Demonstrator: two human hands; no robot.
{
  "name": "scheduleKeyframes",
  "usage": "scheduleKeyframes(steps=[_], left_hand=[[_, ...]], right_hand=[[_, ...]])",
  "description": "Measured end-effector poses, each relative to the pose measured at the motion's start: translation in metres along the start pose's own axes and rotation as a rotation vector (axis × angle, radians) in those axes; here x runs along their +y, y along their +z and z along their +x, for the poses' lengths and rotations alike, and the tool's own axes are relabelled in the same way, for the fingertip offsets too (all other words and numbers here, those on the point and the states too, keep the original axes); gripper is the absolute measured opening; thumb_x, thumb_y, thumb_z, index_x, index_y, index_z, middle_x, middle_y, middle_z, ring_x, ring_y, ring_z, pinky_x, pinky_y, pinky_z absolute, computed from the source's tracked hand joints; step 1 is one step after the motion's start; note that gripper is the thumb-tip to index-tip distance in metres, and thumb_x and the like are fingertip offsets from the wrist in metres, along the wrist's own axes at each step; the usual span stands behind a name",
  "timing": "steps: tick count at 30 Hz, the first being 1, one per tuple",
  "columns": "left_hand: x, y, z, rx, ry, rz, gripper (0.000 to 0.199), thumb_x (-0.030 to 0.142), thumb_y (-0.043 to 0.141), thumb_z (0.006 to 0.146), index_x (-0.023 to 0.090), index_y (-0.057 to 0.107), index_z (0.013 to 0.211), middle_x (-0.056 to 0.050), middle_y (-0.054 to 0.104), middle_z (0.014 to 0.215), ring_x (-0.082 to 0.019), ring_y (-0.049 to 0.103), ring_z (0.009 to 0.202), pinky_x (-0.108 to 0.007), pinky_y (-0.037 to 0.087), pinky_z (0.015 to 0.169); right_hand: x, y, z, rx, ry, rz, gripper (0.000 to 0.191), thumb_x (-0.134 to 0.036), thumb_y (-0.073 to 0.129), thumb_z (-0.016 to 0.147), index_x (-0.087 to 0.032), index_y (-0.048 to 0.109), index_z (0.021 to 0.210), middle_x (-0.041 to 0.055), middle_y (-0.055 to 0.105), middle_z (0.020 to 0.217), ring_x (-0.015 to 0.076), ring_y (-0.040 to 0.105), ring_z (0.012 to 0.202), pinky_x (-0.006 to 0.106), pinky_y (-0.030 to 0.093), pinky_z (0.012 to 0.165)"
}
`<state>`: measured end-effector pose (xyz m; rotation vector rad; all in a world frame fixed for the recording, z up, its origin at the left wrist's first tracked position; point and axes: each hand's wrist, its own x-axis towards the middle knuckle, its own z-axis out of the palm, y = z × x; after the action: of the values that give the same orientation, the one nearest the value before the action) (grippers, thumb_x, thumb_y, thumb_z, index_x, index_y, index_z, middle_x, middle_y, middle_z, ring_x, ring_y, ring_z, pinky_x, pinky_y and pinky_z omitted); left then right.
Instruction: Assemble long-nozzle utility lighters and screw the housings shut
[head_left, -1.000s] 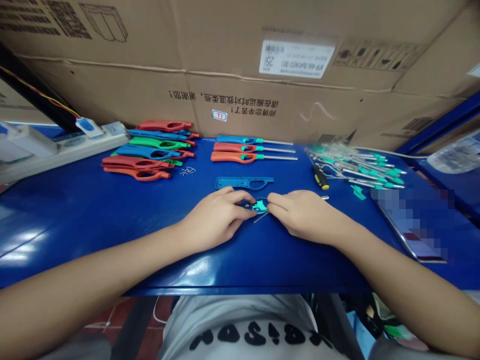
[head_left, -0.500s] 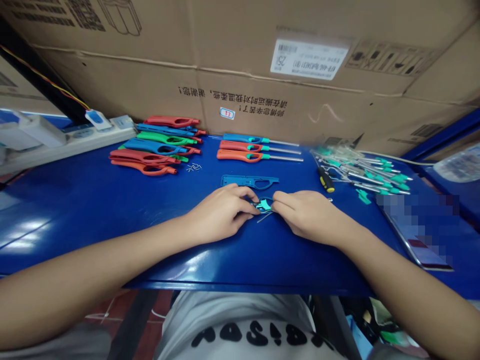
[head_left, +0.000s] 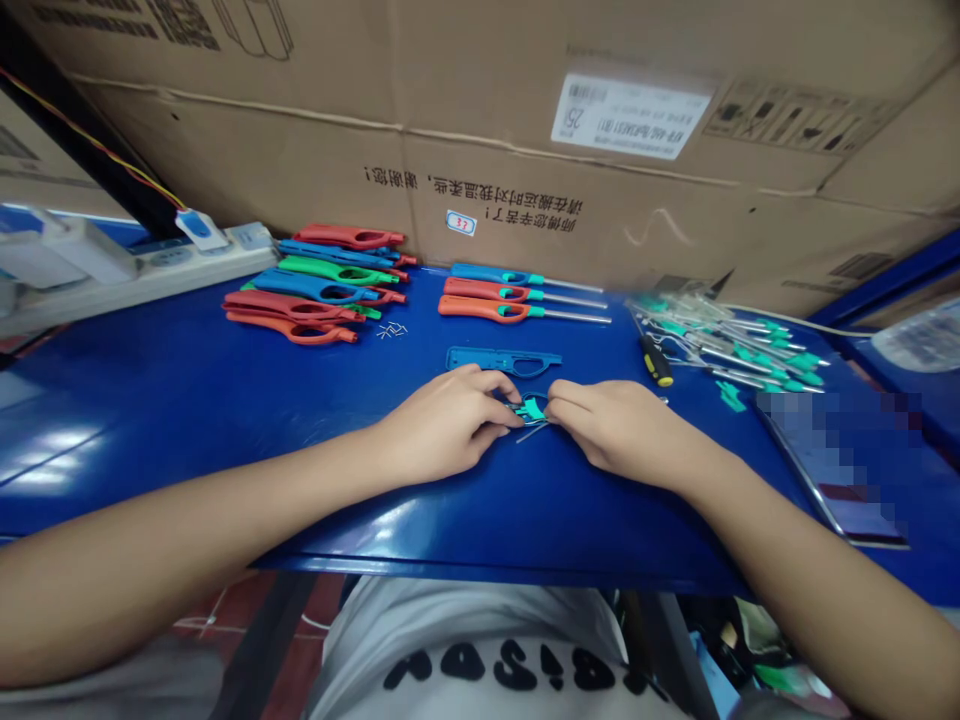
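Note:
Between my two hands lies a blue lighter casing half [head_left: 537,421] with a teal trigger [head_left: 534,408] in its loop. My left hand [head_left: 465,424] pinches its left part, thumb and forefinger closed, and covers much of it. With curled fingers, my right hand [head_left: 600,420] grips the right end, hiding what sits there. A thin metal rod or wire [head_left: 531,433] sticks out below the casing. Just beyond my hands rests another blue casing half [head_left: 504,361], its hollow side up. Farther back lie blue and red-orange long-necked lighters [head_left: 491,311] with metal tubes.
Coloured lighter casings [head_left: 315,290] are stacked at left, near small screws [head_left: 392,330] and a power strip [head_left: 150,275]. At right are metal tubes with teal parts [head_left: 739,345], a black-yellow screwdriver [head_left: 657,361] and a phone-like slab [head_left: 832,475]. A cardboard box [head_left: 420,100] stands behind.
The view has shifted slightly. Both hands keep nearly the same pose on the casing half, and nothing else has visibly moved.

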<state>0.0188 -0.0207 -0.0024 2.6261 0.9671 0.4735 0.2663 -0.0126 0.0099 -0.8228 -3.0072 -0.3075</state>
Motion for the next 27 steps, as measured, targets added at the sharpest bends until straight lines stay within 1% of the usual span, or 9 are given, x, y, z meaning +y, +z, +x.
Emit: scheduleKeyframes(steps=[6, 9, 12, 17, 21, 24, 26, 27], left_hand=[[0.0, 0.0, -0.001, -0.002, 0.017, 0.028, 0.026, 0.013, 0.058, 0.095, 0.025, 0.077, 0.108, -0.006, 0.068, 0.12, -0.024, 0.064, 0.107, -0.04, 0.051, 0.094], [0.001, 0.0, -0.001, 0.01, 0.029, 0.05, 0.028, 0.013, 0.057, 0.095, 0.026, 0.077, 0.109, -0.006, 0.066, 0.124, -0.025, 0.063, 0.11, -0.04, 0.051, 0.094], [0.003, 0.001, -0.003, 0.011, 0.063, 0.119, 0.03, 0.013, 0.055, 0.095, 0.027, 0.076, 0.11, -0.005, 0.063, 0.13, -0.025, 0.061, 0.112, -0.04, 0.051, 0.095], [0.005, 0.001, -0.006, -0.004, 0.117, 0.269, 0.034, 0.01, 0.052, 0.095, 0.023, 0.073, 0.118, -0.004, 0.063, 0.137, -0.024, 0.06, 0.099, -0.038, 0.053, 0.087], [0.005, 0.001, -0.006, 0.002, 0.162, 0.292, 0.032, 0.01, 0.05, 0.097, 0.019, 0.071, 0.12, -0.005, 0.065, 0.137, -0.023, 0.06, 0.098, -0.037, 0.053, 0.087], [0.004, 0.001, -0.006, -0.011, 0.177, 0.317, 0.033, 0.009, 0.049, 0.097, 0.016, 0.067, 0.124, -0.005, 0.065, 0.138, -0.023, 0.059, 0.096, -0.036, 0.053, 0.087], [0.005, 0.001, -0.006, -0.04, 0.177, 0.334, 0.035, 0.009, 0.05, 0.097, 0.016, 0.065, 0.128, -0.006, 0.064, 0.138, -0.023, 0.059, 0.097, -0.036, 0.054, 0.087], [0.005, 0.001, -0.006, -0.055, 0.174, 0.342, 0.036, 0.009, 0.05, 0.097, 0.015, 0.063, 0.13, -0.007, 0.065, 0.136, -0.024, 0.059, 0.098, -0.036, 0.054, 0.086]], right_hand=[[0.0, 0.001, 0.001, -0.013, 0.014, 0.024, 0.02, -0.011, 0.045, 0.098, -0.014, 0.064, 0.098, 0.0067, 0.065, 0.097, 0.0135, 0.042, 0.059, 0.031, 0.024, 0.058], [-0.001, 0.0, 0.001, -0.023, 0.014, 0.028, 0.019, -0.011, 0.046, 0.096, -0.014, 0.065, 0.097, 0.0067, 0.066, 0.098, 0.0136, 0.043, 0.06, 0.031, 0.024, 0.059], [-0.002, -0.003, 0.001, -0.041, 0.013, 0.011, 0.019, -0.011, 0.046, 0.097, -0.015, 0.065, 0.096, 0.0071, 0.066, 0.099, 0.0138, 0.045, 0.061, 0.031, 0.026, 0.06], [-0.004, -0.007, 0.003, -0.064, 0.01, -0.002, 0.02, -0.011, 0.046, 0.097, -0.015, 0.066, 0.096, 0.0073, 0.067, 0.099, 0.014, 0.049, 0.063, 0.031, 0.028, 0.06], [-0.004, -0.009, 0.002, -0.068, 0.032, 0.005, 0.021, -0.015, 0.046, 0.098, -0.014, 0.067, 0.098, 0.0076, 0.067, 0.099, 0.0136, 0.05, 0.062, 0.031, 0.029, 0.06], [0.0, -0.011, 0.0, -0.01, 0.089, 0.046, 0.025, -0.02, 0.044, 0.101, -0.016, 0.069, 0.101, 0.0076, 0.069, 0.103, 0.0138, 0.055, 0.066, 0.03, 0.031, 0.06], [0.007, -0.013, -0.003, 0.089, 0.201, 0.066, 0.028, -0.024, 0.043, 0.102, -0.018, 0.07, 0.102, 0.0074, 0.071, 0.105, 0.0154, 0.061, 0.074, 0.03, 0.033, 0.061], [0.012, -0.015, -0.005, 0.157, 0.283, 0.068, 0.028, -0.026, 0.043, 0.102, -0.018, 0.07, 0.102, 0.0074, 0.072, 0.105, 0.0168, 0.063, 0.079, 0.029, 0.035, 0.062]])
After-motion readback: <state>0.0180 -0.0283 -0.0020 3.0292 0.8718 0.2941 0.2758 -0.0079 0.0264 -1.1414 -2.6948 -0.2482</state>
